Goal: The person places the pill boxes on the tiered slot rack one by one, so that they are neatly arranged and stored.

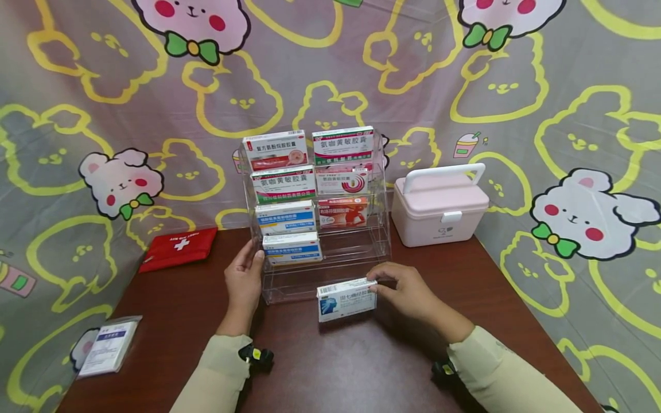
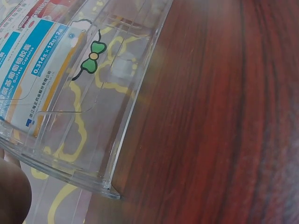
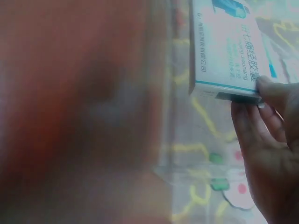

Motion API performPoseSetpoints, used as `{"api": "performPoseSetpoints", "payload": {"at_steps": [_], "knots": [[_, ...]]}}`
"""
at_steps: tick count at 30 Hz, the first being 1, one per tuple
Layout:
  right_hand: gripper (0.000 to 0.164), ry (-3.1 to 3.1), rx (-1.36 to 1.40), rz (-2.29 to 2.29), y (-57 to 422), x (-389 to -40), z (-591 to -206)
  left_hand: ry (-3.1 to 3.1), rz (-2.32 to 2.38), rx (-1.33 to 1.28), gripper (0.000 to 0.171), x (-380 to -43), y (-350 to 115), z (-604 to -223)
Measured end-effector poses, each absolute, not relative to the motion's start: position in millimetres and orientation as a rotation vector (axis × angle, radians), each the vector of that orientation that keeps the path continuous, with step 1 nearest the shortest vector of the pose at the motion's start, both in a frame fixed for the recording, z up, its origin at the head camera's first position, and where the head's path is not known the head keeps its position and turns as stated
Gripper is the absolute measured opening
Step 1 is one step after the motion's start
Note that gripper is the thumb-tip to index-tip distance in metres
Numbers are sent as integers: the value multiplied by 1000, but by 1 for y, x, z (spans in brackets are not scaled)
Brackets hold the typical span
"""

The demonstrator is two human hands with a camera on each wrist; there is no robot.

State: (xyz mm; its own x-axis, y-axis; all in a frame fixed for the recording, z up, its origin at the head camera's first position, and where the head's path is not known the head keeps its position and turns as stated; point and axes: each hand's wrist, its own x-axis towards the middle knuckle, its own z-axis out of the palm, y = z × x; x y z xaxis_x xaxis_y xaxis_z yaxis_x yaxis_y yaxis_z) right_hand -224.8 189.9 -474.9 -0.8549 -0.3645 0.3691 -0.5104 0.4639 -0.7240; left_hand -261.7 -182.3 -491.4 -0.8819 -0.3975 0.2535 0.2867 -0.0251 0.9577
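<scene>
My right hand [image 1: 409, 291] pinches a white medicine box [image 1: 347, 300] by its right end, thumb on the front face and fingers behind. The box is held level in front of the lowest tier of a clear tiered display rack [image 1: 294, 281]; the right wrist view shows its blue picture and teal stripe. At the rack's left side, my left hand [image 1: 245, 281] grips the edge near the lower blue-and-white box [image 1: 292, 249]. In the left wrist view, the thumb [image 2: 14, 191] lies beside the rack's side panel, most of the hand hidden.
Several other medicine boxes stand in the upper tiers, among them an orange box [image 1: 342, 212] and a red-and-white box [image 1: 276, 150]. A pink lidded case [image 1: 441, 206] sits right of the rack. Left lie a red first aid pouch [image 1: 179, 249] and a plastic-wrapped white pack [image 1: 109, 346].
</scene>
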Motion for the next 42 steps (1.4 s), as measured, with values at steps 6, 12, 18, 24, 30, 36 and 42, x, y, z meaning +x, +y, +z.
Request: {"api": "performPoseSetpoints", "payload": {"at_steps": [6, 12, 18, 24, 30, 36, 42], "knots": [[19, -2376, 653, 1454, 196, -240, -446, -1803, -1946, 106, 47, -262, -182, -491], [19, -2248, 589, 1551, 198, -260, -419, -1798, -1954, 109, 47, -262, -182, -492], [19, -2181, 577, 1572, 196, -281, -409, -1805, -1946, 105, 47, -260, -184, -495], [20, -2160, 593, 1425, 196, -289, -415, -1842, -1930, 119, 48, -259, -184, -495], [19, -2177, 647, 1153, 196, -293, -418, -1823, -1949, 103, 47, -260, -184, -492], [22, -2183, 681, 1014, 193, -295, -421, -1824, -1947, 111, 47, -260, -183, -491], [21, -2193, 719, 980, 191, -294, -423, -1830, -1940, 111, 48, -260, -184, -492]]}}
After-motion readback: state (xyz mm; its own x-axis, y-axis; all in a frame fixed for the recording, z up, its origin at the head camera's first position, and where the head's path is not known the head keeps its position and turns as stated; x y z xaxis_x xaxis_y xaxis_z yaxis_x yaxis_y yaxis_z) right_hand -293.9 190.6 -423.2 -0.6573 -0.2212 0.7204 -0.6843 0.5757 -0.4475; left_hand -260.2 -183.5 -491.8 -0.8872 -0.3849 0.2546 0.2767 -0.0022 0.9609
